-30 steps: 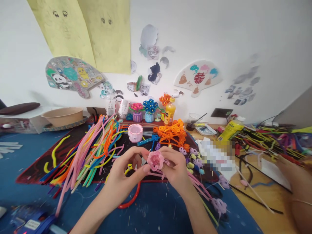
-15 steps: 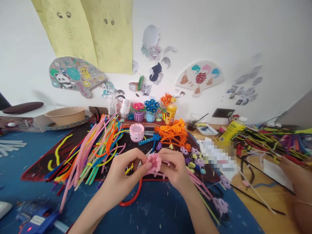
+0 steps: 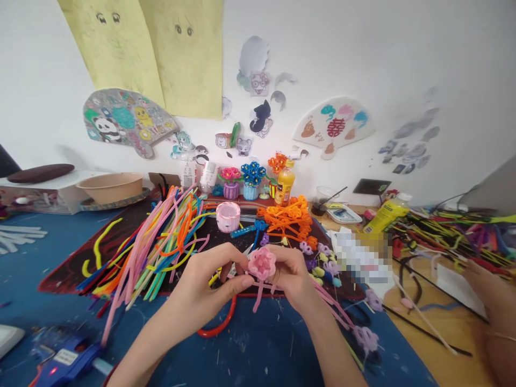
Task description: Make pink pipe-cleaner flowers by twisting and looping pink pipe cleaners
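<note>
A pink pipe-cleaner flower point(image 3: 262, 262) with a cupped ring of petals is held up between my hands, a short pink tail hanging below it. My right hand point(image 3: 291, 274) grips it from the right, fingers curled behind the petals. On the left edge, my left hand point(image 3: 213, 271) closes thumb and forefinger at the flower; its other fingers are curled under. Red-handled scissors point(image 3: 220, 330) lie beneath my hands, mostly covered by them. Pink pipe cleaners point(image 3: 326, 302) stretch out past my right wrist.
A pink-white pot point(image 3: 228, 217) stands behind my hands. Bundled pipe cleaners point(image 3: 137, 242) lie left, orange flower pieces point(image 3: 292, 217) right. A blue glue gun point(image 3: 68, 360) with a red light sits front left. A juice bottle point(image 3: 284, 183) stands behind. Another person's hand point(image 3: 489, 285) is at far right.
The flower has risen slightly and turned, so its petals show more and its pink tail hangs in view. My left thumb has shifted from across the petals to the edge.
</note>
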Tool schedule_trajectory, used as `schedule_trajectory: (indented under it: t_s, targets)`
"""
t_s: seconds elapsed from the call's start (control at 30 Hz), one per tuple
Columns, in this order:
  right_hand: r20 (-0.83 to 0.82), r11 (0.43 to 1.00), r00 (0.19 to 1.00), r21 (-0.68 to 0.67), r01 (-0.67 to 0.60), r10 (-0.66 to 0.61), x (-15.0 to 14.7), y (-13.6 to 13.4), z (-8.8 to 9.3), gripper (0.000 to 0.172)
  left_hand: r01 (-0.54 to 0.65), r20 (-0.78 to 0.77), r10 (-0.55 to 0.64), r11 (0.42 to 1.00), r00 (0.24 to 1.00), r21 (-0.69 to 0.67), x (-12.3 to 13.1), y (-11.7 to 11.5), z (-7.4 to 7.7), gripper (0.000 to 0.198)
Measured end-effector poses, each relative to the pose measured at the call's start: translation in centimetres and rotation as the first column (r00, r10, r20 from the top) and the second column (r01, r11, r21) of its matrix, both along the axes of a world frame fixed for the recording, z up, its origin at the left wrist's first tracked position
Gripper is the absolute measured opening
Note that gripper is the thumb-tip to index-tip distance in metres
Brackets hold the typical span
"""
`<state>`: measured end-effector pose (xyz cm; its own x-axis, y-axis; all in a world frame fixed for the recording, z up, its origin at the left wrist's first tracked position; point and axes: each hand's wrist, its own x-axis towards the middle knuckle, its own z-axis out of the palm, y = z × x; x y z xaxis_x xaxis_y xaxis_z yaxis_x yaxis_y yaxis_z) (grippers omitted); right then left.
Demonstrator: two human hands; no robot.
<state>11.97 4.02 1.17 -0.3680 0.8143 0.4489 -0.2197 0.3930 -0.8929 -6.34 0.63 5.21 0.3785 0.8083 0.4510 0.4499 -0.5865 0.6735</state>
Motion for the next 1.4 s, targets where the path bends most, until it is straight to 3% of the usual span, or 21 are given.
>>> schedule_trajectory:
  t_s: [0.2, 0.47, 0.63, 0.83, 0.9, 1.03, 1.13, 1.23, 1.4]
  targets:
    - [0.001, 0.999, 1.000, -0.045, 0.000, 0.000, -0.4, -0.2, -0.3, 0.025, -0.177, -0.007, 0.184, 0.958, 0.983, 0.226, 0.7, 0.0, -1.1, 0.032]
    - [0.037, 1.000, 0.999, 0.001, -0.027, 0.027, -0.7, -0.4, 0.4, 0.035, -0.295, 0.041, 0.317, 0.818, 0.947, 0.493, 1.9, -0.9, -1.6, 0.014]
    - [0.056, 0.997, 0.998, 0.074, 0.019, -0.023, -0.6, -0.5, 0.5, 0.034, -0.309, 0.061, 0.325, 0.801, 0.944, 0.513, 1.8, -0.9, -1.7, 0.011]
    - [0.064, 0.976, 0.984, 0.157, 0.153, -0.165, -0.4, -0.4, 0.2, 0.019, -0.368, 0.122, 0.356, 0.790, 0.927, 0.490, 1.8, -0.8, -1.9, 0.013]
    - [0.067, 0.977, 0.984, 0.148, 0.155, -0.166, -0.5, -0.4, 0.2, 0.018, -0.373, 0.154, 0.348, 0.750, 0.925, 0.546, 1.7, -0.7, -1.8, 0.017]
    - [0.076, 0.984, 0.987, 0.122, 0.132, -0.142, -0.6, -0.7, 0.5, 0.019, -0.367, 0.132, 0.405, 0.583, 0.905, 0.725, 1.5, -0.5, -1.4, 0.018]
    - [0.086, 0.983, 0.985, 0.117, 0.140, -0.151, -0.8, -0.8, 0.6, 0.023, -0.361, 0.109, 0.459, 0.509, 0.882, 0.781, 1.3, -0.5, -1.4, 0.018]
    - [0.098, 0.981, 0.982, 0.123, 0.149, -0.161, -0.9, -0.9, 0.7, 0.024, -0.341, 0.077, 0.489, 0.479, 0.869, 0.809, 1.0, -0.6, -1.6, 0.020]
    - [0.115, 0.971, 0.977, 0.179, 0.159, -0.182, -0.9, -0.9, 0.6, 0.020, -0.328, 0.053, 0.494, 0.489, 0.868, 0.808, 0.9, -0.7, -1.7, 0.019]
